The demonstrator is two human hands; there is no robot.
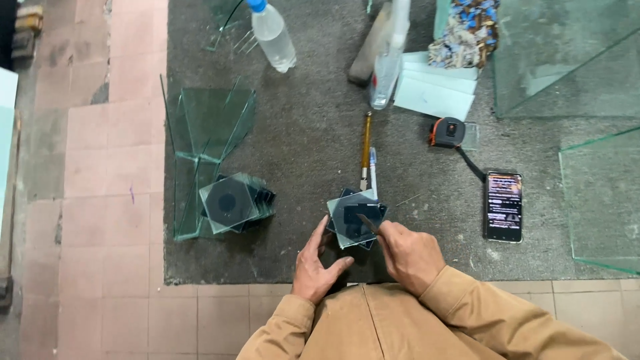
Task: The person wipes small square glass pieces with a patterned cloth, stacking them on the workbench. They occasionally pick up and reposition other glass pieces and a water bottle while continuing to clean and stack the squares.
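Carpet (313, 140) over pink tiles (100, 280); left hand (315, 267) steadies glass squares (357, 217), right hand (410, 257) grips a blade (368, 223)

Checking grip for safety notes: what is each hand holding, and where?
Right hand grips a thin tool by its rear end. Left hand steadies the glass square stack at its left edge.

Small glass square (355, 217) with a blade (368, 223) on it
It lies flat on a short stack on the grey mat, dark beneath, the thin blade's tip slanting across its top.
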